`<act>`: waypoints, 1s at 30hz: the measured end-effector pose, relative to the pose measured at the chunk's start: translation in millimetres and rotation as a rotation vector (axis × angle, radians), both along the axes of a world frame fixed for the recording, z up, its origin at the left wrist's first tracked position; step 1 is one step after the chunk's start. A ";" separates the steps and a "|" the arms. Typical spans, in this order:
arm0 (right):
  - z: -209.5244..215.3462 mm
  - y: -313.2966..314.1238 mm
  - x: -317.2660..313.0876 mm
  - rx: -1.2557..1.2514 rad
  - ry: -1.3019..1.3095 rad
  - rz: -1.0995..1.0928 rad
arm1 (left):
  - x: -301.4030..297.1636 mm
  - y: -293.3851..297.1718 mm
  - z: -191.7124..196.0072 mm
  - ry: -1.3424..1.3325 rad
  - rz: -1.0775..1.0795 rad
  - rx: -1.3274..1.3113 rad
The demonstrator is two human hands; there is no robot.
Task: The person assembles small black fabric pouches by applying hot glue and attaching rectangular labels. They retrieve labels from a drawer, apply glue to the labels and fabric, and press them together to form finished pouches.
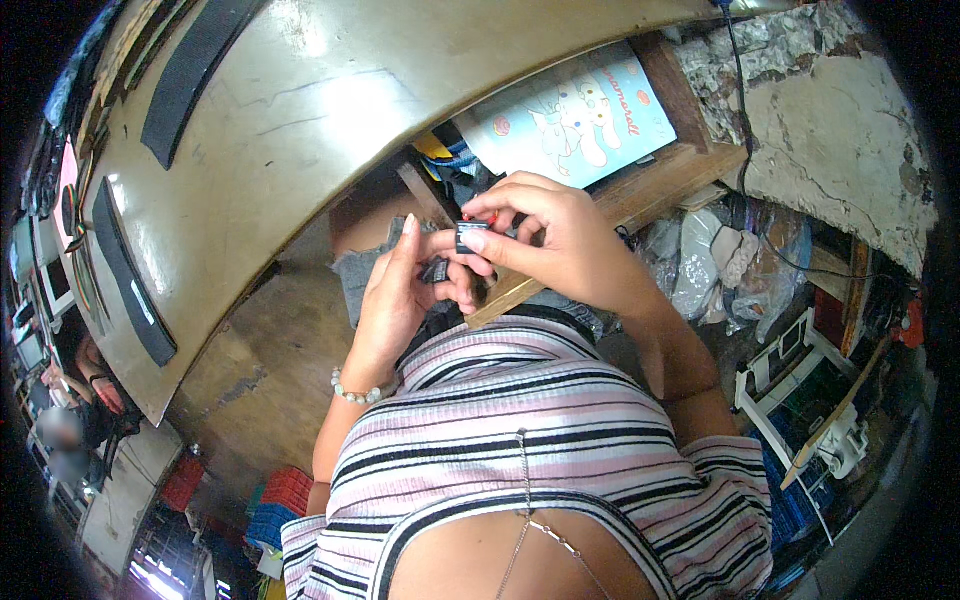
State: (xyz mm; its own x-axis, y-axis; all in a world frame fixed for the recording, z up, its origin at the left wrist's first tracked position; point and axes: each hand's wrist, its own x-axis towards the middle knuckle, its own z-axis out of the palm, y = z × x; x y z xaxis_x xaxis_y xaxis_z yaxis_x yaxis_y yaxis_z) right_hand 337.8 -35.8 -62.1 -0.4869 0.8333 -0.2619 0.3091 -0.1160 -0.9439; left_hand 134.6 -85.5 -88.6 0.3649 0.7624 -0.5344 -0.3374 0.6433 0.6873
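Observation:
Both my hands meet above an open wooden drawer (pixel 640 195), close to my body. A small flat black piece with white print (pixel 470 238) lies against my left fingertips. The thumb of my right hand (pixel 555 238) presses on it, with that hand's fingers curled behind. Something small and red (pixel 484 216) shows at the right fingertips; its kind is unclear. My left hand (pixel 395 285) has its thumb raised and its fingers bent. A second dark piece with white marks (pixel 435 271) sits among those fingers, partly hidden.
A light blue booklet with cartoon figures (pixel 575 115) lies in the drawer. Dark curved strips (pixel 130 270) rest on the glossy tabletop (pixel 300 110). To the right are plastic bags (pixel 715 260), a black cable (pixel 745 120) and a white frame (pixel 800 390). Another person's hand appears far left.

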 end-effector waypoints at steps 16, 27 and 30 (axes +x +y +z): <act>-18.4 -7.2 10.8 -0.217 0.124 -0.350 | -15.8 4.5 -2.8 -0.563 0.173 -0.246; -22.0 -52.9 32.0 0.821 -0.640 -0.310 | -23.9 22.2 23.7 -0.937 0.176 -0.262; -41.0 -69.4 54.2 0.861 -0.748 -0.508 | -22.6 27.2 25.9 -0.942 0.119 -0.245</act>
State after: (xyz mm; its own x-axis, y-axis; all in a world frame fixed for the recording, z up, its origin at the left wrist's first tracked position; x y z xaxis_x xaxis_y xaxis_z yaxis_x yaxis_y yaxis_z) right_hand 392.1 -105.3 -103.1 -0.0268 0.9212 0.3882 0.9037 0.1884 -0.3846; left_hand 112.0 -58.4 -62.7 0.6511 0.7286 -0.2126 -0.7513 0.6584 -0.0445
